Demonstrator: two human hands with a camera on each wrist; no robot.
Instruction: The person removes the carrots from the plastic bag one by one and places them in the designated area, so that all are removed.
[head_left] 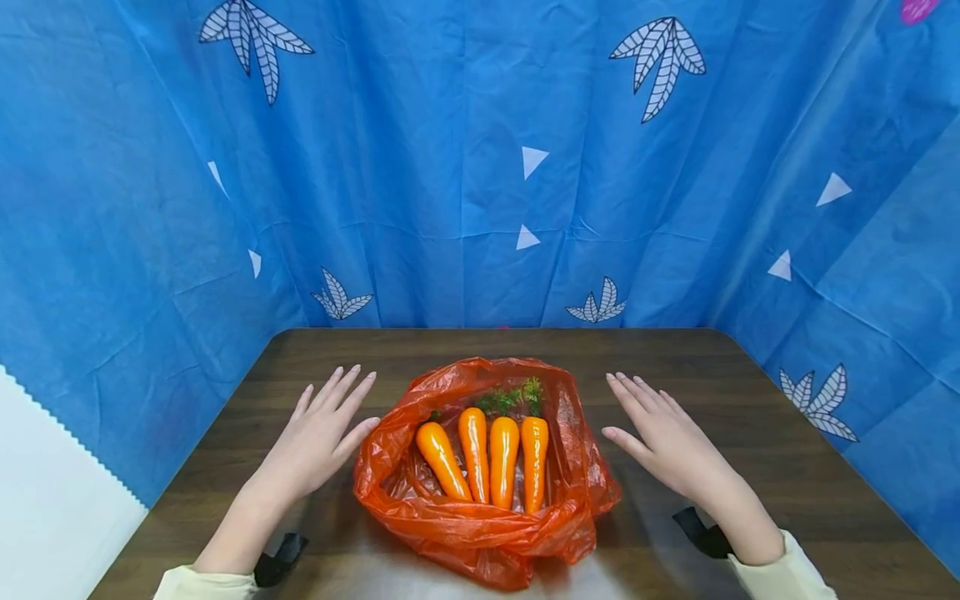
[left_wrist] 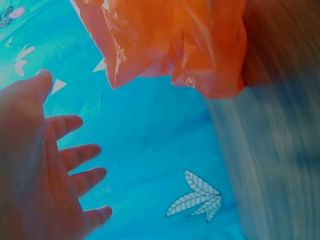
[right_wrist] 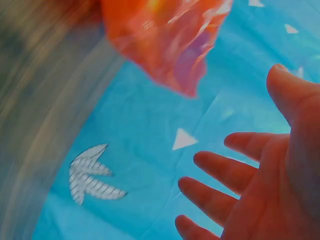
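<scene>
A red plastic bag [head_left: 480, 533] sits on the table with its mouth spread wide. Inside lie several glossy orange carrots [head_left: 504, 462] side by side, thick ends toward the front, green leafy tops [head_left: 510, 398] toward the back. My left hand [head_left: 318, 437] is beside the bag's left edge, fingers straight and thumb near the rim. On the other side, my right hand [head_left: 663, 437] has its fingers extended, a short gap from the bag. Neither hand holds anything. Both wrist views show the bag's side [left_wrist: 175, 45] beyond the spread fingers.
The dark wood-grain table [head_left: 645, 354] reaches back to a blue curtain [head_left: 420, 167] printed with white leaves and triangles, which also hangs along both sides. A white sheet-like surface [head_left: 52, 500] with a zigzag edge is at the left. Black bands [head_left: 281, 558] circle the wrists.
</scene>
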